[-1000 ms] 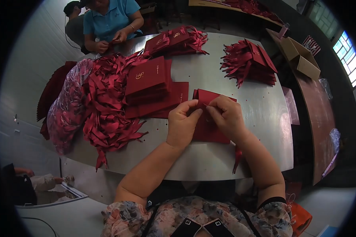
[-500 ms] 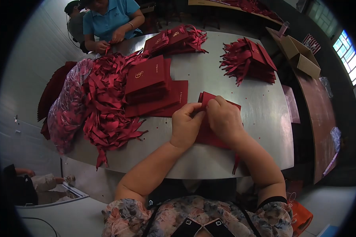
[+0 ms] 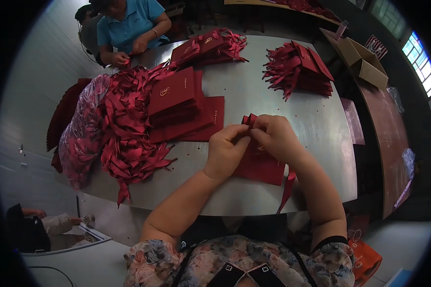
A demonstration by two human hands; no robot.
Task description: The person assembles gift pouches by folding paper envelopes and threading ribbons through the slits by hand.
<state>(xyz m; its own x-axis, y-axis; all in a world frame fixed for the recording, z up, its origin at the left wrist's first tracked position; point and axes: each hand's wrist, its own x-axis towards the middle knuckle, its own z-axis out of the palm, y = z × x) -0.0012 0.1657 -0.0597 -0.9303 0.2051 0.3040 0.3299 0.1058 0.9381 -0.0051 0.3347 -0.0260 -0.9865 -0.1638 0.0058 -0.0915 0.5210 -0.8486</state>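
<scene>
Both hands meet at the upper edge of a dark red bag [image 3: 261,167] on the metal table. My left hand [image 3: 226,149] pinches its top edge from the left. On the right, my right hand [image 3: 276,138] is closed with its fingertips on the same edge; the fingertips partly hide the spot. A red ribbon [image 3: 286,192] hangs out beside the bag near my right wrist. Left of my hands lie flat red bags [image 3: 213,115] and a stack of red bags [image 3: 172,93] with gold print.
A heap of red ribbons [image 3: 129,124] and a plastic-wrapped bundle [image 3: 81,138] cover the left side. Bags with ribbons [image 3: 306,64] stand at the back right, others [image 3: 203,47] at the back. Across the table a co-worker [image 3: 131,24] handles something red. A cardboard box [image 3: 364,62] is at right.
The bag's upper part has narrowed between my fingers and its body has turned slightly. The ribbon beside my right wrist shows more. The co-worker's hands have shifted a little.
</scene>
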